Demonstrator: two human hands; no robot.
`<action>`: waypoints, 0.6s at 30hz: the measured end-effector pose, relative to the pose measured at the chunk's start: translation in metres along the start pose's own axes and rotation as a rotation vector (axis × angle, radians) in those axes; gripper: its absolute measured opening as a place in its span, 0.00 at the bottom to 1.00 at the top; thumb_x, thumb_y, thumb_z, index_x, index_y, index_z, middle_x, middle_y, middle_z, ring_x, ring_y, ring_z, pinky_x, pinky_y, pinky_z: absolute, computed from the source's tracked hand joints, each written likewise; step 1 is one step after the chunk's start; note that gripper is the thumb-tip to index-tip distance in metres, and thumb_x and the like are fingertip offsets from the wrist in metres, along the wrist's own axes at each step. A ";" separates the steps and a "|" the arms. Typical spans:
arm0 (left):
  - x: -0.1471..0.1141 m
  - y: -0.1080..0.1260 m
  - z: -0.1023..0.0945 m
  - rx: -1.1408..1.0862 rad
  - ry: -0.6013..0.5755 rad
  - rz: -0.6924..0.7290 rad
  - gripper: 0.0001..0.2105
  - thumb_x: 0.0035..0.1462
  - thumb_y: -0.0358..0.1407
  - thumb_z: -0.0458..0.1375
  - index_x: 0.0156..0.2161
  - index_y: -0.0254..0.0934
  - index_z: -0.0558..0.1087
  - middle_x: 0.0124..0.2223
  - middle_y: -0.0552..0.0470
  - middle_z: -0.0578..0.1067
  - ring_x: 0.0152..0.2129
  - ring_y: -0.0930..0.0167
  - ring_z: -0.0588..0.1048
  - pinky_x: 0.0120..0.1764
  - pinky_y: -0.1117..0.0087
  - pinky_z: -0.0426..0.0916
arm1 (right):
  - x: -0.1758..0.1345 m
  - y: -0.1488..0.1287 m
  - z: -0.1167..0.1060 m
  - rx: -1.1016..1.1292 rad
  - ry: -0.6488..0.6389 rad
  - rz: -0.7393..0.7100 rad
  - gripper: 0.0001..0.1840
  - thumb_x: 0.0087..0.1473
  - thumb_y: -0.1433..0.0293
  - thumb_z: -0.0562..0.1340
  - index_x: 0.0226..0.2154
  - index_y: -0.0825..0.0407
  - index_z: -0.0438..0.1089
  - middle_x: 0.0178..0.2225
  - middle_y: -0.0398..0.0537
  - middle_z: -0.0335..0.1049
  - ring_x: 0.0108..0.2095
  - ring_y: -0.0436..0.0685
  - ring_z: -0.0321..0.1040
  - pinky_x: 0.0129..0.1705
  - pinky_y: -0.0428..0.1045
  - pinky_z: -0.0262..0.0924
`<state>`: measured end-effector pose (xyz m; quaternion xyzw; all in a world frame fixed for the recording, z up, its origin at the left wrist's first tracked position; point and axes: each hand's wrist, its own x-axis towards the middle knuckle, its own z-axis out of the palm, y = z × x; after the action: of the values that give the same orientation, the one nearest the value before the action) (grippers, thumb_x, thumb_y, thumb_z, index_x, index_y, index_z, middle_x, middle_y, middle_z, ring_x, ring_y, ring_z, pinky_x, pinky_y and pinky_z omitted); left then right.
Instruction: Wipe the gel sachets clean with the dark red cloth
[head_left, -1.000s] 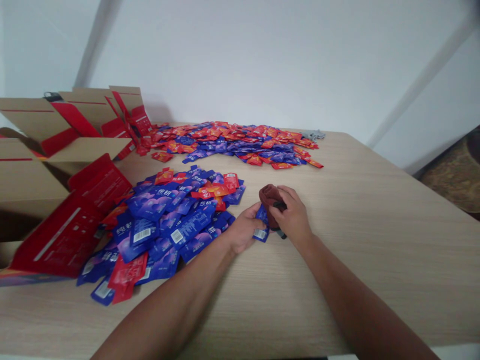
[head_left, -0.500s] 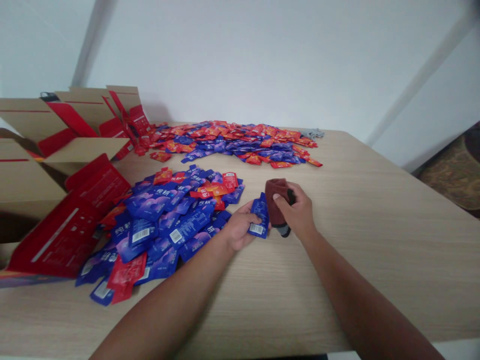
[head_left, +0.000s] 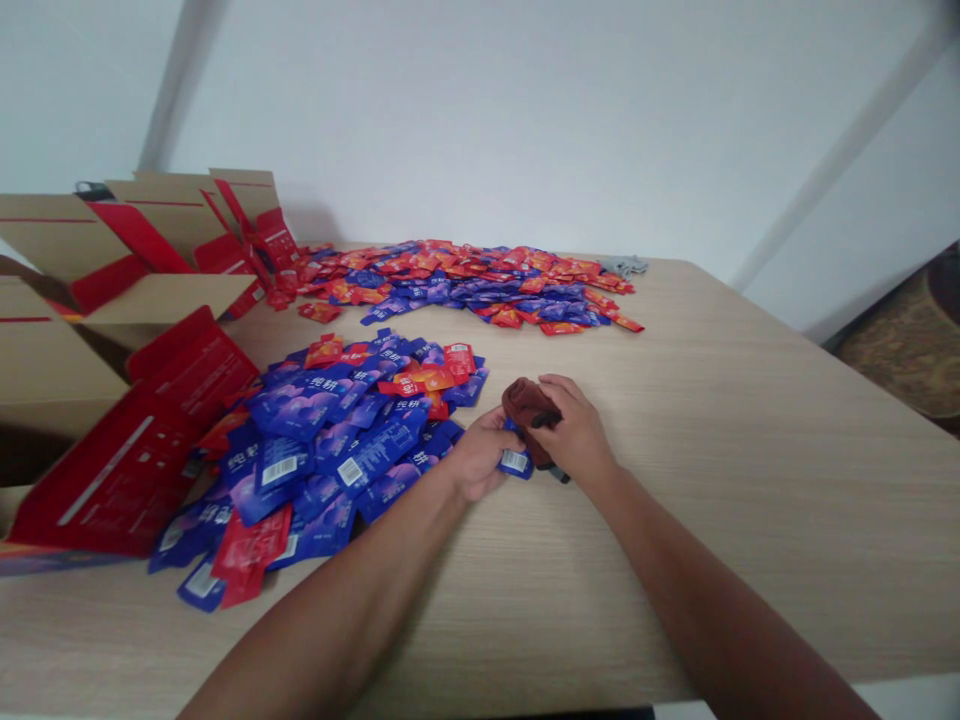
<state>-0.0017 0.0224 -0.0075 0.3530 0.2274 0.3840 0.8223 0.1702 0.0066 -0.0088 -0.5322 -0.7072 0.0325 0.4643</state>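
Observation:
Between thumb and fingers, my left hand (head_left: 480,455) grips a small blue packet (head_left: 516,462) with a white barcode label. A folded brown cloth piece (head_left: 525,402), sock-like with a dark and grey lower end, is pinched in my right hand (head_left: 576,430). The cloth overlaps the packet's upper part, hiding it. Whether the packet is inside the cloth or behind it, I cannot tell. Left of my hands lies a pile of blue and red packets (head_left: 322,440), close to my left wrist.
Open cardboard boxes with red outsides (head_left: 142,440) stand at the left. A long heap of red and blue packets (head_left: 465,285) runs along the table's back, with a grey cloth (head_left: 626,266) at its right end. A white wall (head_left: 510,120) rises behind the wooden table (head_left: 750,450).
My right hand has brought the brown cloth left and tilted it, so it now covers the upper part of the blue packet. My left hand stays in nearly the same place.

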 end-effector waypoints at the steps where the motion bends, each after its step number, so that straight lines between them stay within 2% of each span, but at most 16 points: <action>1: 0.000 0.000 -0.001 0.000 -0.006 -0.004 0.28 0.35 0.19 0.61 0.47 0.35 0.78 0.39 0.48 0.83 0.30 0.69 0.80 0.37 0.70 0.72 | 0.000 0.000 0.001 -0.004 0.012 0.009 0.24 0.52 0.71 0.67 0.54 0.47 0.74 0.58 0.56 0.71 0.58 0.67 0.71 0.62 0.61 0.69; 7: 0.001 0.002 -0.003 0.001 -0.061 -0.028 0.28 0.36 0.19 0.61 0.47 0.35 0.79 0.40 0.49 0.82 0.28 0.72 0.77 0.35 0.72 0.71 | 0.004 0.000 -0.002 -0.005 0.109 0.097 0.20 0.55 0.70 0.65 0.51 0.49 0.76 0.54 0.57 0.74 0.54 0.66 0.73 0.59 0.61 0.69; 10: -0.002 0.002 -0.002 0.017 -0.078 -0.070 0.29 0.37 0.20 0.62 0.50 0.35 0.79 0.43 0.46 0.83 0.34 0.67 0.80 0.41 0.66 0.74 | 0.010 0.006 -0.008 -0.038 0.159 0.172 0.16 0.56 0.68 0.65 0.47 0.51 0.77 0.49 0.57 0.77 0.50 0.67 0.74 0.57 0.62 0.68; 12: -0.005 0.002 0.000 0.010 -0.083 -0.086 0.29 0.38 0.20 0.63 0.51 0.35 0.78 0.44 0.45 0.82 0.38 0.64 0.81 0.45 0.62 0.75 | 0.013 0.013 -0.012 -0.022 0.235 0.271 0.15 0.56 0.63 0.67 0.45 0.52 0.78 0.45 0.56 0.78 0.46 0.66 0.75 0.53 0.61 0.69; 16: -0.008 0.003 0.002 -0.058 -0.127 -0.092 0.28 0.41 0.21 0.64 0.52 0.35 0.76 0.46 0.41 0.82 0.46 0.57 0.81 0.51 0.55 0.76 | 0.016 0.023 -0.012 0.236 0.440 0.549 0.22 0.55 0.54 0.69 0.44 0.54 0.80 0.36 0.51 0.81 0.35 0.62 0.75 0.39 0.56 0.72; 18: -0.007 0.004 0.001 -0.094 -0.129 -0.080 0.28 0.41 0.21 0.64 0.52 0.34 0.75 0.50 0.39 0.81 0.50 0.55 0.80 0.52 0.54 0.75 | 0.017 0.024 -0.012 0.369 0.496 0.584 0.25 0.54 0.53 0.69 0.46 0.55 0.79 0.35 0.50 0.81 0.33 0.61 0.76 0.35 0.55 0.73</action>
<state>-0.0071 0.0183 -0.0025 0.3288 0.1698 0.3373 0.8656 0.1954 0.0248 -0.0047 -0.6101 -0.3758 0.1595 0.6791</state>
